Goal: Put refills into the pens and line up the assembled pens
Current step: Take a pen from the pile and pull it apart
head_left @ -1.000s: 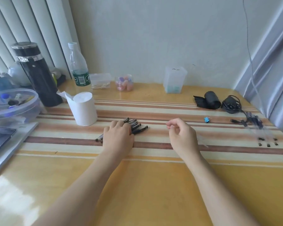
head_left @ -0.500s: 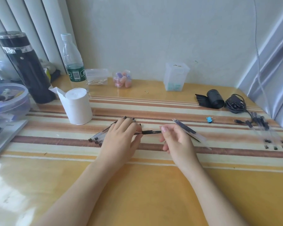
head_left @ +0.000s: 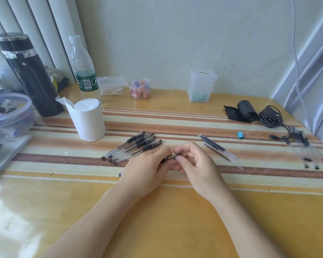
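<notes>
While the left hand [head_left: 147, 165] grips one clear black-gripped pen [head_left: 171, 157] above the striped table [head_left: 175, 211], beside the loose pens [head_left: 136, 146], the right hand [head_left: 196, 162] fingers pinch its tip; twisting squarely should free it for the slim dark refills [head_left: 215, 148]. No writing is legible.

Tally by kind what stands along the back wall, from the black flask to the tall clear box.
Black flask: 1
Water bottle: 1
Clear plastic tubs: 3 (swab box, round jar, tall box)
Total: 5
</notes>
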